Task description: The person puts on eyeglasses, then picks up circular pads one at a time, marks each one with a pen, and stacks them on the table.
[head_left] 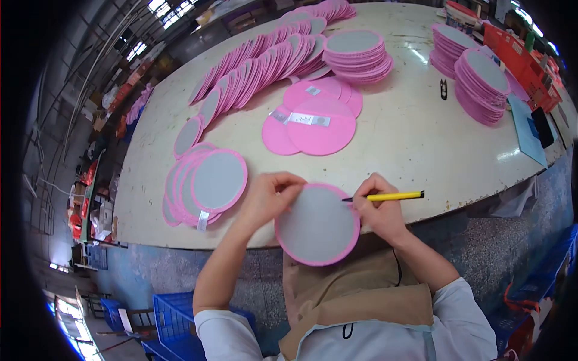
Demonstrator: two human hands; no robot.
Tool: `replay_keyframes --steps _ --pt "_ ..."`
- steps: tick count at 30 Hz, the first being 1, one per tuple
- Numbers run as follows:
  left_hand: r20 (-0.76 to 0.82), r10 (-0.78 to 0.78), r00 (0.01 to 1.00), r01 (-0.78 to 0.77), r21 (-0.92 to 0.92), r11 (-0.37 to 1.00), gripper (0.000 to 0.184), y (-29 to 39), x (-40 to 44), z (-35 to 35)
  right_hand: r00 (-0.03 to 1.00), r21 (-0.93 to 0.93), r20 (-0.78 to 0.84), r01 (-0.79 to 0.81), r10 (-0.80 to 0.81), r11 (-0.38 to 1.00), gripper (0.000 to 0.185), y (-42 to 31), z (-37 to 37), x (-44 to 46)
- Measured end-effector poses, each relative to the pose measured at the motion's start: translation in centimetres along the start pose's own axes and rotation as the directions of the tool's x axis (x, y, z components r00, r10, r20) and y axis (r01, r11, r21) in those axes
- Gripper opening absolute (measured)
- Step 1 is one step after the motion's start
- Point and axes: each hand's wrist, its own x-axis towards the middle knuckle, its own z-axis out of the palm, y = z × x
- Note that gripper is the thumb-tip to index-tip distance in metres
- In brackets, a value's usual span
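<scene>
A round grey disc with a pink rim (318, 225) is tilted at the table's front edge, partly over my apron. My left hand (272, 200) is closed, pinching the disc's upper left rim. In the closed fingers of my right hand (379, 207) is a yellow pen (394, 196), its dark tip over the disc's upper right rim. That hand is at the disc's right edge; whether it also grips the rim I cannot tell. To the left lies a fanned pile of similar discs (218, 179), one with a silvery tag. Pink discs with printed labels (325, 138) lie beyond my hands.
Long leaning rows of discs (253, 75) and a tall stack (356, 54) stand farther back on the pale table (409, 138). At right are two more stacks (481, 84), small black thread snips (444, 89), a phone (543, 127) and a red crate (518, 57). Blue crates (180, 319) sit below.
</scene>
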Motion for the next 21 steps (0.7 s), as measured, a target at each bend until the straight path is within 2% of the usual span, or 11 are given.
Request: replay_keyframes --steps 1,6,8,9,11,15,16,18,19,21 --pt "-0.052 -0.018 0.998 0.017 -0.029 0.999 0.015 0.3 -0.2 -0.7 0.999 0.091 -0.032 -0.041 0.044 0.995 0.01 0.3 0.1 -0.3" --pt "-0.058 -0.05 0.997 0.05 -0.009 0.999 0.015 0.9 -0.7 -0.8 0.998 0.154 0.0 -0.061 0.061 0.986 0.009 0.1 0.1 -0.5" --pt "-0.012 -0.063 0.998 0.063 -0.001 0.998 0.015 0.8 -0.8 0.0 0.999 0.068 -0.004 0.051 -0.051 0.996 0.009 0.2 0.5 -0.4" --pt "0.029 -0.069 0.997 0.068 0.014 0.998 0.015 0.8 -0.8 0.5 0.999 0.056 -0.015 0.039 -0.038 0.998 0.009 -0.2 0.7 -0.2" --pt "0.112 -0.073 0.991 0.069 0.046 0.997 0.015 0.7 -0.6 1.6 0.971 -0.216 0.118 0.23 -0.208 0.949 0.01 -1.2 1.0 -0.1" --pt "0.129 -0.036 0.991 0.025 0.084 0.996 0.017 0.8 -0.7 2.1 0.984 -0.256 0.089 0.173 -0.155 0.951 0.009 -0.8 0.7 -0.9" --pt "0.116 -0.02 0.993 0.007 0.106 0.994 0.017 1.0 -0.7 1.6 0.984 -0.258 0.09 0.169 -0.151 0.951 0.009 -0.7 0.9 -0.6" --pt "0.022 0.136 0.99 -0.138 0.208 0.968 0.018 1.4 -1.1 -0.9 0.974 -0.207 0.032 0.226 -0.224 0.952 0.009 -0.5 0.3 -0.7" --pt "-0.026 0.096 0.995 -0.083 0.318 0.944 0.019 2.7 -1.6 -3.0 0.972 -0.202 0.032 0.235 -0.233 0.951 0.009 -0.3 -0.1 -0.5" --pt "-0.19 0.243 0.951 -0.152 0.397 0.905 0.019 1.8 -1.6 -8.1 0.964 -0.122 -0.048 0.254 -0.262 0.959 0.009 0.0 -0.8 -0.1"
